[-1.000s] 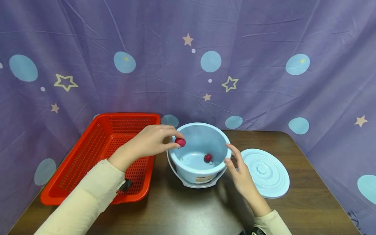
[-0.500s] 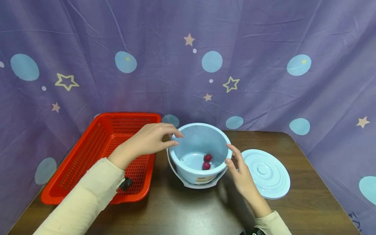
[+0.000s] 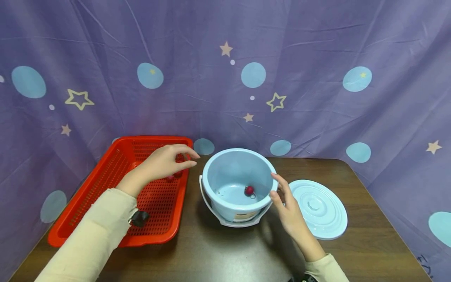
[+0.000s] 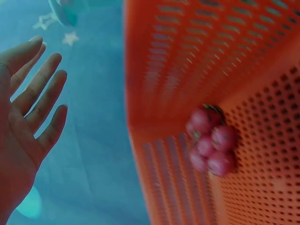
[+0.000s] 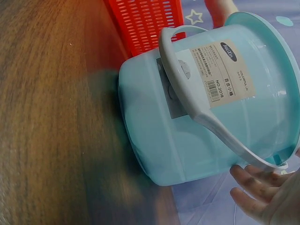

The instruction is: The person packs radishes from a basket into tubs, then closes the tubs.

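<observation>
Left hand: the left hand [image 3: 165, 160] is above the inner-right part of the red basket, palm down, with thumb and fingers extended and apart; it holds nothing. The fingertips reach past the basket's right rim and stop short of the bucket.
Right hand: the right hand [image 3: 290, 211] is at the right side of the bucket, thumb and fingers spread, fingertips at the rim; the fingers are not wrapped around it.
Bucket: the light blue bucket [image 3: 223, 209] stands upright on the table, with its mouth uncovered.
Bucket radish: one red radish [image 3: 249, 190] is visible on the bucket floor, right of centre.
Basket: the red basket [image 3: 174, 219], with perforated walls and floor, lies left of the bucket, a narrow gap between them.
Basket radishes: a cluster of radishes [image 4: 205, 146] sits in one corner of the basket, touching one another; in the head view the left hand partly hides them.
Handle: the pale handle [image 3: 237, 224] is lowered across the front of the bucket.
Label: a printed label [image 5: 225, 70] is on the bucket wall, behind the handle.
Lid: the light blue lid [image 3: 325, 219] lies flat, right of the bucket.
Table: brown wood-grain table [image 3: 211, 254].
Backdrop: purple curtain [image 3: 197, 51] with stars and blue ovals.
</observation>
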Motion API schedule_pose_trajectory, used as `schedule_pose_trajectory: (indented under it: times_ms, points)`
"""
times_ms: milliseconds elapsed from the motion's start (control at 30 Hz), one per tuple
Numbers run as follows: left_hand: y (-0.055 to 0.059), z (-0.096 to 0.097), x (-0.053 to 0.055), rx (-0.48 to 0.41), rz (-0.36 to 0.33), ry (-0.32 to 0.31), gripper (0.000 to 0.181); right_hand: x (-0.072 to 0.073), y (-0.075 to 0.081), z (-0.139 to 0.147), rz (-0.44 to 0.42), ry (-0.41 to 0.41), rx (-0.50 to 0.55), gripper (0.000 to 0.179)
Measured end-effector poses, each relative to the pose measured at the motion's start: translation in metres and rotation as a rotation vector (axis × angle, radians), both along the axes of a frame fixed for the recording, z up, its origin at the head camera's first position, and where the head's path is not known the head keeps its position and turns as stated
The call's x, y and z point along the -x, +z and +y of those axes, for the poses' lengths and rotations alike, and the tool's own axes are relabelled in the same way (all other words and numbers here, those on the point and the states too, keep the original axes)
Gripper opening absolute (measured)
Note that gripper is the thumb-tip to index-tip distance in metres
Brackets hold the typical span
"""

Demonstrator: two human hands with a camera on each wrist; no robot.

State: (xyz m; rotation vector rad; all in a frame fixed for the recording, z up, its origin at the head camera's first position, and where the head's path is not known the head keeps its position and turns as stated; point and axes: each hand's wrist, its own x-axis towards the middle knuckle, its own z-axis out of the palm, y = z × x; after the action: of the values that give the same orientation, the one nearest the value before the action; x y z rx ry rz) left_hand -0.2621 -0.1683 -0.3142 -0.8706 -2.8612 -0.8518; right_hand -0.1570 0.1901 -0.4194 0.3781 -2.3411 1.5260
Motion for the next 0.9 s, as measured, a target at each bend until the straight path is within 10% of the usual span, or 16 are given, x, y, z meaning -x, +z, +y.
schedule_pose_trajectory:
  times_ms: [267, 533, 900]
  points:
    - [-0.022, -0.029, 0.017, -0.064, -0.153, 0.057, 0.024, 0.002, -0.003, 0.001, -0.008, -0.006, -0.013, 0.049]
    - [-0.043, -0.055, 0.03, 0.041, -0.052, 0.111, 0.024, 0.002, -0.004, 0.001, -0.009, -0.007, -0.01, 0.049]
    - [-0.066, -0.072, 0.04, 0.148, -0.1, 0.239, 0.026, 0.003, -0.005, 0.001, -0.015, -0.002, 0.005, 0.049]
